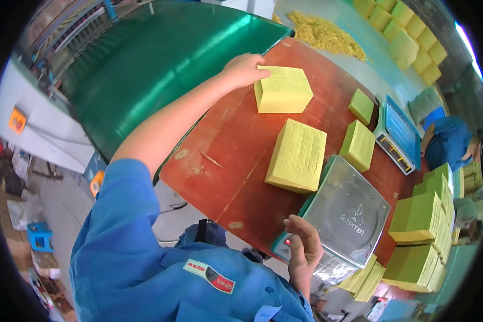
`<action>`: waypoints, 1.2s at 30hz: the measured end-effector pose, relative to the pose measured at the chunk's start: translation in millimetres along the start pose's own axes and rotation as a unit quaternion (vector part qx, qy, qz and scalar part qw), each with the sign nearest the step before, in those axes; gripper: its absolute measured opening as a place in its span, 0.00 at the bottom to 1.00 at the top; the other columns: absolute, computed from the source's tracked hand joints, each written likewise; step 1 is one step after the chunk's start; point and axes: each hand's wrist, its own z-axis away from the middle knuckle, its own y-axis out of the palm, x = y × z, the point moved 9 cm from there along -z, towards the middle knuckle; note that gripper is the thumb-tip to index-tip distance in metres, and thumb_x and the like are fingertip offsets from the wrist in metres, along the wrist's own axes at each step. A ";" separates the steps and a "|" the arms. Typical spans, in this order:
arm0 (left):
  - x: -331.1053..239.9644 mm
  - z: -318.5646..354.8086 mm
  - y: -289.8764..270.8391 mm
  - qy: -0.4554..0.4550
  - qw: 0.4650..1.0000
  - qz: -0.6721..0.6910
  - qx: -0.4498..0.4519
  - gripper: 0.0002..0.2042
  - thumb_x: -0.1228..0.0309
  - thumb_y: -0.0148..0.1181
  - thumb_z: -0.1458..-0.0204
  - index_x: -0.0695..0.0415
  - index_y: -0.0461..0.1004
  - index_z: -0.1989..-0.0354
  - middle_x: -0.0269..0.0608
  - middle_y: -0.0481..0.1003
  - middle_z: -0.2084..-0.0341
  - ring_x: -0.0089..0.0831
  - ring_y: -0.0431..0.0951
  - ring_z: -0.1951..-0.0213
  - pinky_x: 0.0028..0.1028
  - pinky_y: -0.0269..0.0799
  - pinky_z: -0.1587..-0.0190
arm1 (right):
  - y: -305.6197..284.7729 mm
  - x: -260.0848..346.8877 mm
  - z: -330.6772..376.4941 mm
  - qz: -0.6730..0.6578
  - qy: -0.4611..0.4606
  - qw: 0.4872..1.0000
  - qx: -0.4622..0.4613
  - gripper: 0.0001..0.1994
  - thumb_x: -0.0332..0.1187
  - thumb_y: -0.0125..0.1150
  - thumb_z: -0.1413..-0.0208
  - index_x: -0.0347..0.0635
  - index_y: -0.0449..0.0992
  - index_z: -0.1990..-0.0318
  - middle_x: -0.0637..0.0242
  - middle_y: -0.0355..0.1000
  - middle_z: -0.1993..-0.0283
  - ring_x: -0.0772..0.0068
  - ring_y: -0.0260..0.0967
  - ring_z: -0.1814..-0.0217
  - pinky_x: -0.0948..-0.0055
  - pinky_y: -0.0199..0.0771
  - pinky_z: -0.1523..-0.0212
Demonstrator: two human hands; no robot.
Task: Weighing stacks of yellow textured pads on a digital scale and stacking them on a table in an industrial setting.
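Note:
My left arm reaches out over the red tabletop (236, 161). At its end, my left hand (245, 70) grips the far left corner of a stack of yellow paper (284, 90), its thumb on the top sheet. The fingers behind are partly hidden. Closer to me stands a second, taller yellow paper stack (298, 154) with an embossed pattern, and no hand touches it. My right hand (304, 248) hovers by the front of a scale with a clear-covered pan (354, 209). Its fingers are loosely bent, apart from the thumb, and hold nothing.
A green sheet-covered surface (161, 59) adjoins the table's left edge. Smaller yellow stacks (358, 145) lie near a second, blue-topped scale (400, 131). More stacks (418, 220) are piled at the right. A co-worker (448, 142) in blue is beyond. Loose yellow paper (324, 35) covers some floor.

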 end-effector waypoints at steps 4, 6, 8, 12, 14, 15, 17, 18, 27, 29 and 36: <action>-30.5 -100.9 35.2 0.119 0.981 -0.148 -0.030 0.29 0.48 0.57 0.48 0.57 0.71 0.44 0.48 0.71 0.44 0.43 0.70 0.42 0.39 0.65 0.42 | 35.9 -24.3 -0.6 -0.009 0.129 0.991 -0.024 0.16 0.19 0.48 0.42 0.32 0.72 0.47 0.59 0.75 0.51 0.70 0.71 0.48 0.72 0.67 0.42; -33.7 -129.4 59.8 0.098 0.980 -0.172 0.018 0.32 0.42 0.50 0.46 0.55 0.69 0.42 0.49 0.71 0.44 0.45 0.70 0.42 0.43 0.64 0.41 | 47.9 -39.0 5.3 -0.036 0.171 0.984 -0.029 0.16 0.19 0.48 0.42 0.32 0.73 0.48 0.59 0.75 0.52 0.71 0.71 0.47 0.73 0.67 0.42; -16.4 -138.1 102.7 0.099 0.984 -0.128 0.071 0.32 0.41 0.49 0.46 0.56 0.71 0.45 0.48 0.73 0.46 0.44 0.71 0.43 0.43 0.67 0.44 | 58.3 -44.6 6.6 -0.035 0.180 0.982 -0.044 0.15 0.19 0.49 0.43 0.32 0.73 0.48 0.59 0.75 0.52 0.71 0.71 0.47 0.73 0.67 0.42; 0.4 -132.3 138.8 0.086 0.988 -0.083 0.103 0.32 0.39 0.43 0.44 0.56 0.70 0.46 0.49 0.77 0.53 0.44 0.76 0.48 0.44 0.69 0.48 | 72.9 -57.7 10.5 -0.045 0.217 0.973 -0.062 0.14 0.20 0.50 0.43 0.31 0.74 0.49 0.59 0.75 0.52 0.71 0.71 0.47 0.73 0.68 0.43; 3.6 -116.9 137.9 0.080 0.982 -0.089 0.145 0.32 0.40 0.42 0.43 0.56 0.69 0.46 0.50 0.78 0.54 0.45 0.77 0.51 0.44 0.69 0.49 | 82.5 -56.0 7.6 -0.054 0.210 0.975 -0.046 0.14 0.21 0.50 0.43 0.30 0.74 0.50 0.58 0.75 0.52 0.70 0.72 0.48 0.73 0.69 0.45; 8.4 -106.4 136.0 0.079 0.980 -0.101 0.149 0.31 0.39 0.41 0.42 0.57 0.69 0.48 0.51 0.78 0.56 0.45 0.78 0.53 0.44 0.69 0.50 | 85.5 -56.9 7.9 -0.061 0.208 0.975 -0.042 0.14 0.21 0.50 0.43 0.30 0.74 0.50 0.58 0.75 0.52 0.70 0.72 0.48 0.73 0.69 0.45; 13.3 -84.8 128.8 0.082 0.977 -0.119 0.154 0.31 0.39 0.41 0.42 0.57 0.69 0.50 0.51 0.79 0.58 0.46 0.79 0.54 0.44 0.70 0.51 | 97.6 -66.0 9.6 -0.100 0.227 0.969 -0.010 0.13 0.21 0.51 0.42 0.30 0.73 0.50 0.58 0.75 0.52 0.70 0.72 0.48 0.72 0.69 0.45; 22.1 -66.0 122.0 0.068 0.977 -0.115 0.166 0.31 0.40 0.41 0.42 0.57 0.69 0.51 0.53 0.78 0.58 0.47 0.78 0.54 0.44 0.70 0.52 | 101.0 -68.1 12.3 -0.109 0.226 0.968 -0.004 0.13 0.21 0.51 0.42 0.30 0.73 0.50 0.58 0.75 0.52 0.70 0.72 0.48 0.72 0.69 0.45; 71.4 149.1 49.8 -0.043 0.979 -0.123 0.159 0.29 0.41 0.42 0.41 0.57 0.66 0.48 0.57 0.77 0.58 0.53 0.77 0.53 0.47 0.70 0.52 | 160.6 -155.4 86.4 -0.264 0.367 0.848 0.277 0.19 0.32 0.54 0.38 0.32 0.69 0.42 0.57 0.72 0.46 0.66 0.71 0.46 0.71 0.69 0.43; 66.5 198.8 49.7 -0.071 0.985 -0.091 0.131 0.27 0.44 0.44 0.40 0.57 0.66 0.47 0.57 0.77 0.58 0.56 0.76 0.53 0.47 0.69 0.52 | 170.6 -193.2 91.2 -0.277 0.355 0.853 0.262 0.27 0.39 0.56 0.39 0.35 0.62 0.35 0.56 0.66 0.37 0.64 0.68 0.42 0.67 0.67 0.41; 55.4 348.1 24.8 -0.195 0.979 0.014 0.057 0.29 0.49 0.45 0.39 0.57 0.62 0.37 0.57 0.72 0.47 0.51 0.72 0.45 0.42 0.68 0.47 | 209.5 -170.9 106.7 -0.354 0.253 0.844 0.314 0.27 0.42 0.57 0.41 0.46 0.62 0.35 0.65 0.62 0.36 0.69 0.55 0.33 0.59 0.55 0.36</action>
